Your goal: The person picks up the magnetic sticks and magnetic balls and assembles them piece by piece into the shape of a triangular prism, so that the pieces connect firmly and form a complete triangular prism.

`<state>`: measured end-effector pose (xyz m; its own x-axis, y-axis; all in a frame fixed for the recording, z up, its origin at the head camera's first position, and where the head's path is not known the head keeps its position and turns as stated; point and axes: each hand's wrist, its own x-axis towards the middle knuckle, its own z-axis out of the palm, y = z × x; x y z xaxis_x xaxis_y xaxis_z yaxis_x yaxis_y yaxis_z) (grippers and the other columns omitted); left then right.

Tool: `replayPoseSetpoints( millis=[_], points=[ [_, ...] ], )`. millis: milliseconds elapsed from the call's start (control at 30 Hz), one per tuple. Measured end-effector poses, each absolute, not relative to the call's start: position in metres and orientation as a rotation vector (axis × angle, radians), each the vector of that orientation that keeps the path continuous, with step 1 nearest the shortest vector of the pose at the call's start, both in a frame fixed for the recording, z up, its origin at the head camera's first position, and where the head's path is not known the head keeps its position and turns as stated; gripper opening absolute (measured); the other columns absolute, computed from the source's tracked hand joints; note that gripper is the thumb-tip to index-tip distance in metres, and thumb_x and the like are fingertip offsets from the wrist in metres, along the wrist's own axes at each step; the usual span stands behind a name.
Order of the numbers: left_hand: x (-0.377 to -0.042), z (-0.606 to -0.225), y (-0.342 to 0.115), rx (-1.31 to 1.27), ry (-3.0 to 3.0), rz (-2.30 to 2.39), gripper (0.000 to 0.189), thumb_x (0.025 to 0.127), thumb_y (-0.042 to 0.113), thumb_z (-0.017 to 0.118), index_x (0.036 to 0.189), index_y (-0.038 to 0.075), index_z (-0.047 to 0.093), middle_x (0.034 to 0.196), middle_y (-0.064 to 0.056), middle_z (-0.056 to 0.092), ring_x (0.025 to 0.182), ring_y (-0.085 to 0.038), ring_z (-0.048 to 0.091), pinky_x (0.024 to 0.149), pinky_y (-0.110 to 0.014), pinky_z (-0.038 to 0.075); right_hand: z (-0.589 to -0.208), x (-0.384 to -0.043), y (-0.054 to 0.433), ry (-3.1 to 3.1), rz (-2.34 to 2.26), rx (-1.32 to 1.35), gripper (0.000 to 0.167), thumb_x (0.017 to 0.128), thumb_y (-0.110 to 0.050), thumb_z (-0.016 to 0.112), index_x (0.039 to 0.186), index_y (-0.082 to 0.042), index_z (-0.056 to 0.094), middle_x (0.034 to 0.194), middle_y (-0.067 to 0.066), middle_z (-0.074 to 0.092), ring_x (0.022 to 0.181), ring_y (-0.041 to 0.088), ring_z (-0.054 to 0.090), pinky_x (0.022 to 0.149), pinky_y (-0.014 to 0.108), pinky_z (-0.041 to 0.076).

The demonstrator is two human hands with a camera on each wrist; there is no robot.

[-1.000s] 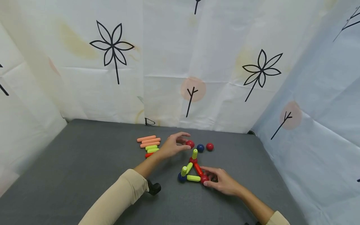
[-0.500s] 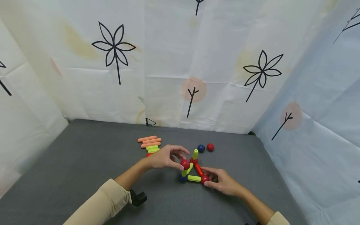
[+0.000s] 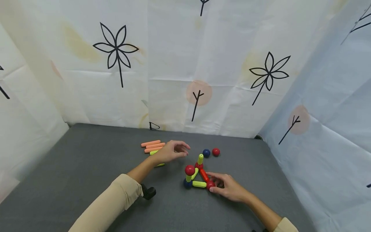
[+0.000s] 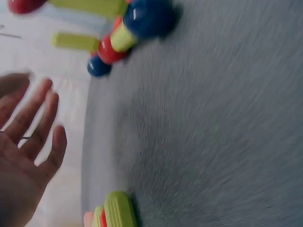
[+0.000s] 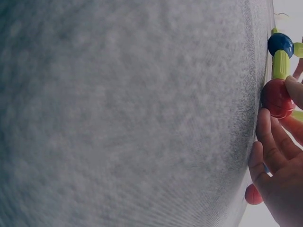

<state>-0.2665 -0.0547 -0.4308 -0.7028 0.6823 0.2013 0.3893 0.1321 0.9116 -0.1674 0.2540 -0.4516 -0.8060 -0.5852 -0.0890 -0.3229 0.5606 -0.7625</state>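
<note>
Triangular frame (image 3: 204, 175), glossy balls (image 4: 150, 18), ridged rods (image 5: 281, 65) — right fingers (image 3: 216, 175) pinching one red ball (image 3: 210, 184), left fingers (image 4: 57, 146) loosely spread.

loose rods (image 3: 150, 143): left of frame (image 3: 199, 184) | loose balls (image 3: 215, 152): behind frame | top ball (image 3: 189, 170): on upright rod (image 3: 188, 178)

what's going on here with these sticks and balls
A person's right hand holds a red corner ball of a triangular stick-and-ball frame on a grey table. The left hand, holding nothing, is near the loose sticks. One upright green stick on the frame has a red ball on top; the other upright has none.
</note>
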Motion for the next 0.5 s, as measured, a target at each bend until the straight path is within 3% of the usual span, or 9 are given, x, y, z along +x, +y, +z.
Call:
replayPoseSetpoints(
  millis=[133, 500],
  points=[
    [-0.286, -0.437, -0.047, 1.005, 2.328, 1.484, 0.029, 0.094, 0.001, 0.065, 0.123, -0.005, 0.063, 0.112, -0.024, 0.069, 0.103, -0.026, 0.067, 0.085, -0.034, 0.054, -0.452, -0.168, 0.255, 2.455, -1.112, -0.738, 0.054, 0.097, -0.023, 0.066, 0.144, -0.003, 0.05, 0.106, 0.002, 0.064, 0.088, 0.012, 0.059, 0.076, 0.025, 0.049],
    [-0.311, -0.452, -0.009, 0.968, 2.383, 1.36, 0.034, 0.094, 0.001, 0.066, 0.127, -0.005, 0.062, 0.123, -0.02, 0.066, 0.116, -0.029, 0.063, 0.095, -0.039, 0.052, -0.451, -0.169, 0.253, 2.457, -1.129, -0.754, 0.052, 0.097, -0.021, 0.067, 0.143, -0.002, 0.051, 0.105, 0.002, 0.066, 0.087, 0.012, 0.06, 0.076, 0.025, 0.05]
  ],
)
